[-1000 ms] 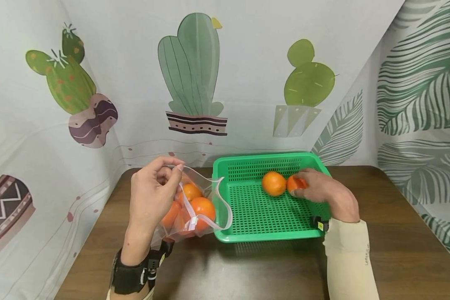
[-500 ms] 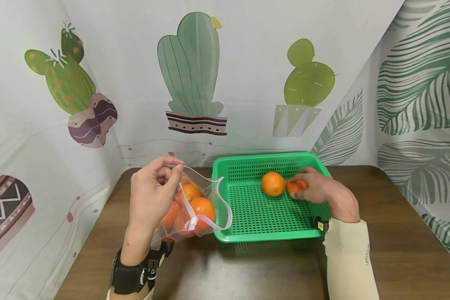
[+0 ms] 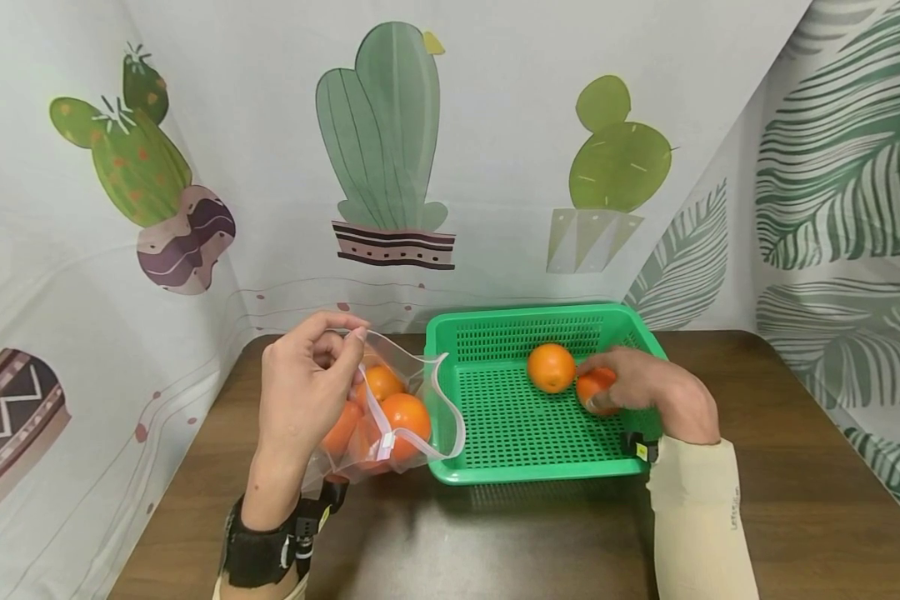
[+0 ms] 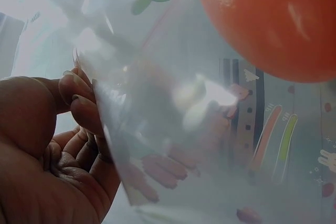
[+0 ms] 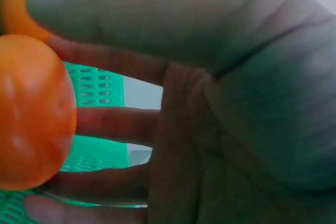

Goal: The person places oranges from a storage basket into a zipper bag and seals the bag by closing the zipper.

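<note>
My left hand pinches the upper edge of a clear zip-lock bag between thumb and fingertips. The bag's mouth gapes toward the basket. Several oranges lie in it, and one of these oranges looms large in the left wrist view. My right hand reaches into the green basket, its fingers and thumb round the right-hand orange. In the right wrist view, this orange covers some fingertips. A second orange sits beside it to the left, partly behind my thumb in that view.
The basket stands on a brown wooden table, close to the back edge. A white cloth printed with cacti hangs behind. The bag is beside the basket's left wall.
The right orange has shifted nearer the basket's front along with my right hand. The left orange has moved slightly right. My left hand and the bag have stayed put.
</note>
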Motion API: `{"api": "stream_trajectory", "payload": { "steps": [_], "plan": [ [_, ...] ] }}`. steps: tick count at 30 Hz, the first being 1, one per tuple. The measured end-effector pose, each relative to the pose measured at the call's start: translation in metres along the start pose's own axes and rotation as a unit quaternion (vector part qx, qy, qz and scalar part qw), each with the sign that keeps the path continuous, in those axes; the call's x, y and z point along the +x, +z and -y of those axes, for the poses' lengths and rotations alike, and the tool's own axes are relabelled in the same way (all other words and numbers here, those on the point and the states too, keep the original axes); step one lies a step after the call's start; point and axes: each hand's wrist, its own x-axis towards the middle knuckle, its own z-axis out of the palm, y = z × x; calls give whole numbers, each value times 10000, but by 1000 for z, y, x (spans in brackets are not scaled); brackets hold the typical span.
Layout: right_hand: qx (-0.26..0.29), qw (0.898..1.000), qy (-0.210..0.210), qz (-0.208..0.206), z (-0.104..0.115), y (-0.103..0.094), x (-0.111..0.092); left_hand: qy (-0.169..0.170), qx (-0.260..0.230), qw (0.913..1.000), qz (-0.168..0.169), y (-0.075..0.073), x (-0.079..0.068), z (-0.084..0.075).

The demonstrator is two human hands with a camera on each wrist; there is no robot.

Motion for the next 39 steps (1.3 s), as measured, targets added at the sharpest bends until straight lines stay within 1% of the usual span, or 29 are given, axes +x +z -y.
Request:
{"api": "stream_trajectory", "payload": {
  "steps": [4,7,10,16,18,22,27,30,32,36,39],
  "plan": [
    [124,9997,9,200,0,0,0,-9,20,10000,-23,1,0,1],
    [167,9995,34,258,1,1,-1,-16,46,10000,-32,2,1,1],
    [219,9992,149,300,1,2,-1,-21,88,10000,-38,2,2,-2],
    [316,9979,362,433,3,2,-3,36,4,10000,-39,-1,3,-24],
    [331,9977,370,460,3,2,-3,46,-5,10000,-26,-3,2,-30],
    [387,9975,411,417,3,2,-2,40,9,10000,-11,-3,2,-32],
    [416,9978,347,376,3,4,-1,50,-9,10000,-8,-3,2,-31],
    [457,9975,384,380,3,4,-1,55,9,10000,-17,-3,2,-29],
    [494,9973,379,397,3,4,-1,39,39,10000,-26,-2,2,-23],
    [570,9968,352,431,3,4,-1,0,55,10000,-21,1,2,-6],
    [557,9970,304,443,3,4,-2,-14,25,10000,-4,1,1,0]
  ]
}}
